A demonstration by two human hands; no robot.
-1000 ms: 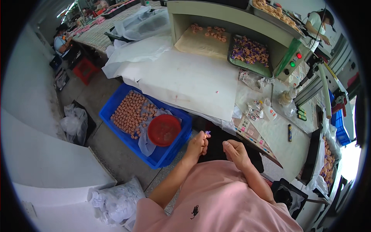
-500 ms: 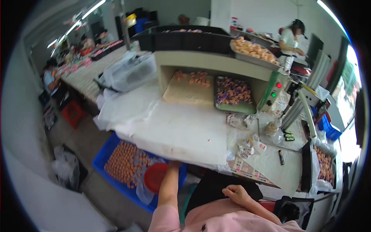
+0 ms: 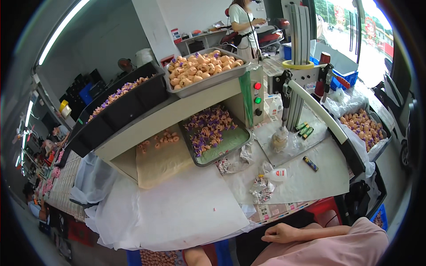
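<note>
My left forearm [image 3: 197,257] reaches down past the near edge of the white-covered bench [image 3: 177,217]; the hand itself is hidden beneath that edge. Around the arm, partly cut off, show a blue crate [image 3: 133,258], small peach-coloured pieces [image 3: 157,258] in it, and a red bowl [image 3: 210,253]. Over my lap rests my right hand [image 3: 280,232], fingers curled in, and I see nothing in them. On the bench, a beige box-shaped machine [image 3: 248,95] with a red and a green button houses a dark tray [image 3: 239,144] of purple and peach pieces.
A metal tray [image 3: 208,82] heaped with peach pieces and a long black bin [image 3: 120,111] sit atop the machine. To the right stand a lever press [image 3: 295,84], a small white bottle [image 3: 277,175] and batteries [image 3: 304,130]. A person [image 3: 243,24] stands at the back.
My view has swung right and up, so the crate and left arm have dropped to the lower edge. The right hand stays curled over my lap.
</note>
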